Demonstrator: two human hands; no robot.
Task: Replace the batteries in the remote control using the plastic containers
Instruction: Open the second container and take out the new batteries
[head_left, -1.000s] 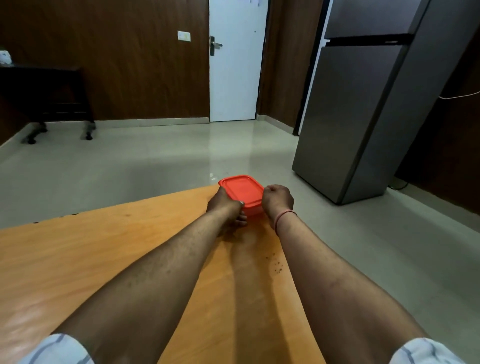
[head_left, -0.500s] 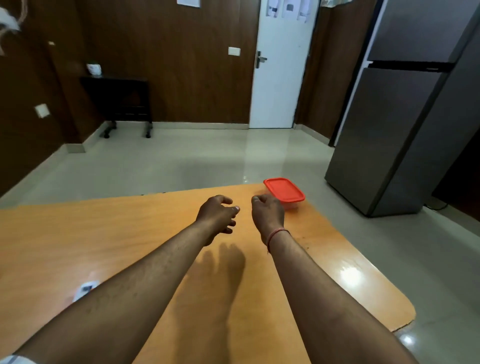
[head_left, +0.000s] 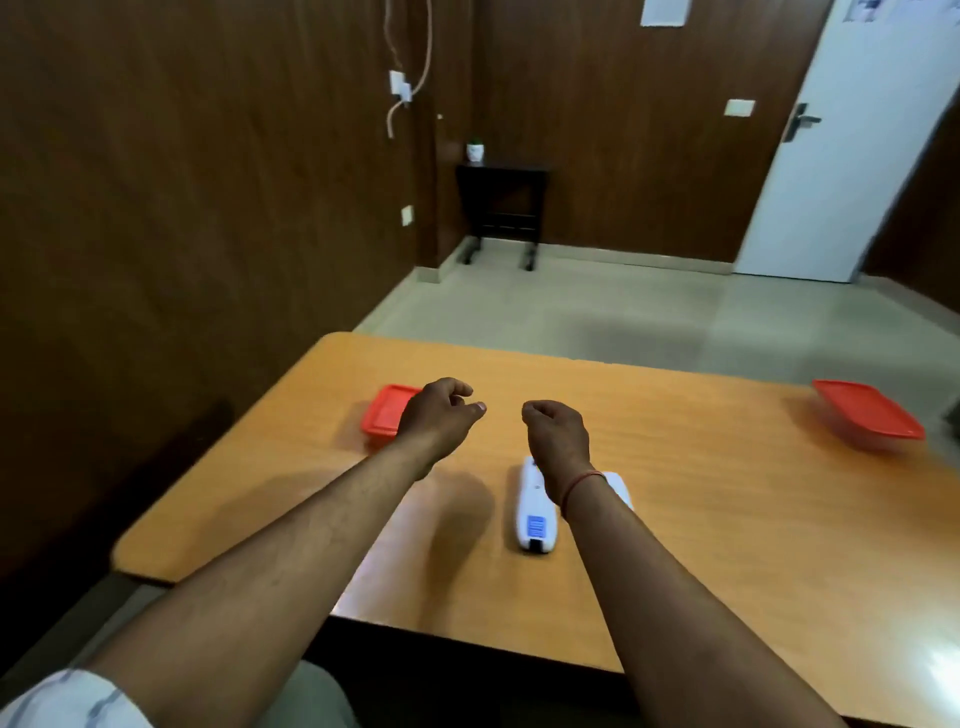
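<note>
Remote control (head_left: 535, 512) lies beneath right wrist, untouched.

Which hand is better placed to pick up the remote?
Right. The right hand hovers, empty, directly over the white remote, while the left hand hangs further left, near the left red container.

No legible text, brand or number anywhere; the remote control (head_left: 535, 512) on the bench (head_left: 727, 493) bears a blue label, its print too small to read; papers on the wall (head_left: 663, 11) and door (head_left: 862, 8) are blurred.
</note>
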